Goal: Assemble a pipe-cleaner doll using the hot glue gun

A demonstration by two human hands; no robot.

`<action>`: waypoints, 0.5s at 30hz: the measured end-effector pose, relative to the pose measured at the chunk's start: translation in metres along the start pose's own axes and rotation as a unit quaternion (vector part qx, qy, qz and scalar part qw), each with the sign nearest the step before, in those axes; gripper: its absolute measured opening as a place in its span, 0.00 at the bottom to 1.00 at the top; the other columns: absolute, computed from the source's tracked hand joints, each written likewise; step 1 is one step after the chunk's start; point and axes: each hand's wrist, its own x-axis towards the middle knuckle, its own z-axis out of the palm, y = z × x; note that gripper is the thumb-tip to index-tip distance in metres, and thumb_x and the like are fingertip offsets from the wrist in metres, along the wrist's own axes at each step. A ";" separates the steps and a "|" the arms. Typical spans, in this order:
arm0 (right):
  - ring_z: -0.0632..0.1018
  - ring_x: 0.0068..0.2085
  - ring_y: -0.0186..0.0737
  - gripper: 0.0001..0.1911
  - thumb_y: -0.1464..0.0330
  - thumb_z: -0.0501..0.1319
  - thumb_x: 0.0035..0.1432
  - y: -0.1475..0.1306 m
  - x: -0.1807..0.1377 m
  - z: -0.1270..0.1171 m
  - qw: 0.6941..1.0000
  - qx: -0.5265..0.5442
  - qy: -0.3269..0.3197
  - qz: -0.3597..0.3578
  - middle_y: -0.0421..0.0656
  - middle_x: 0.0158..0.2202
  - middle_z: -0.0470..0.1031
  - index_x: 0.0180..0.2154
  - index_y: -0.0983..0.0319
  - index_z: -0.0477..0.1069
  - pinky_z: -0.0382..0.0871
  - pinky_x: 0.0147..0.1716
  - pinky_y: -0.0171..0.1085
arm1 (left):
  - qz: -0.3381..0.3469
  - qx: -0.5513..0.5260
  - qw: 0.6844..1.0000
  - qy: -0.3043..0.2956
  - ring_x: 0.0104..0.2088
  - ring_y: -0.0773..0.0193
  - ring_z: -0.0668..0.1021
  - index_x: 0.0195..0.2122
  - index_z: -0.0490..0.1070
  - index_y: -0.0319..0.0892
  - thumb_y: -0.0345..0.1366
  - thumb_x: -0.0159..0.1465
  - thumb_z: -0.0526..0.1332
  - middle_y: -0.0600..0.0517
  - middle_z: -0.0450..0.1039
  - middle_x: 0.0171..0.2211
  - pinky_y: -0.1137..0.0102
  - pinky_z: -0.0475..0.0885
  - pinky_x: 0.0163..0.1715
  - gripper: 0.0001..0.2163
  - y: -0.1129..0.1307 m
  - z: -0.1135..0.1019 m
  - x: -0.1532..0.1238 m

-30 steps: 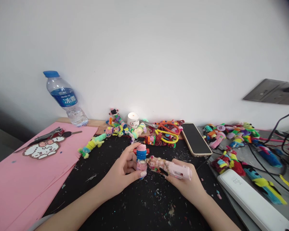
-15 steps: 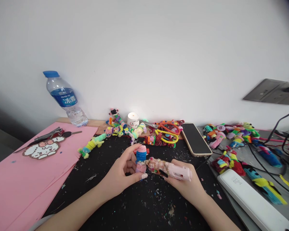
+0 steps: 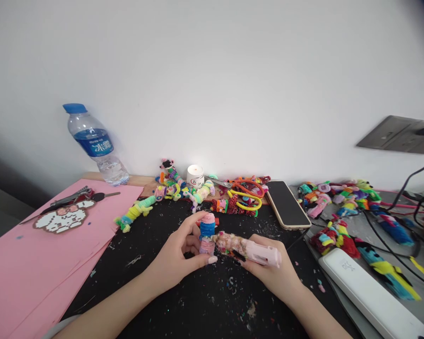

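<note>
Between the thumb and fingers of my left hand [image 3: 178, 252] stands a coiled pipe-cleaner piece [image 3: 207, 229], pink at top and bottom with a blue band in the middle. My right hand [image 3: 273, 263] is wrapped round a pink pen-shaped glue gun [image 3: 256, 252], its front half crusted with coloured fuzz. The tool lies nearly level, and its tip meets the right side of the piece just below the blue band. Whether the tip touches or stops just short is too small to tell. A small red object behind the piece is mostly hidden.
Behind my hands lie finished pipe-cleaner figures [image 3: 136, 214], a white paper cup [image 3: 195, 176], orange-and-yellow scissors [image 3: 245, 200] and a phone [image 3: 289, 205]. Pink sheets [image 3: 28, 273] and a tilted water bottle [image 3: 95, 146] are left. A white power bank [image 3: 371, 292], cables and more figures are right.
Almost nothing differs. The rear end of the glue gun has tilted down very slightly; the left hand and the piece stay in place.
</note>
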 end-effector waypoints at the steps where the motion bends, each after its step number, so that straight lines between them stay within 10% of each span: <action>1: 0.59 0.20 0.30 0.13 0.70 0.61 0.45 0.000 0.000 0.000 1.000 0.002 0.001 -0.001 0.34 0.18 0.56 0.20 0.60 0.55 0.51 0.19 0.30 | -0.001 -0.015 1.000 -0.003 0.39 0.61 0.75 0.57 0.50 0.55 0.32 0.55 0.65 0.48 0.64 0.51 0.64 0.70 0.39 0.32 0.000 0.000 0.000; 15: 0.58 0.21 0.30 0.14 0.67 0.61 0.46 0.007 0.001 0.000 1.000 0.013 0.025 0.003 0.34 0.18 0.56 0.20 0.61 0.56 0.52 0.20 0.31 | 0.001 -0.140 0.989 -0.053 0.39 0.65 0.73 0.61 0.42 0.56 0.33 0.60 0.61 0.52 0.69 0.40 0.61 0.64 0.47 0.33 -0.001 0.002 0.002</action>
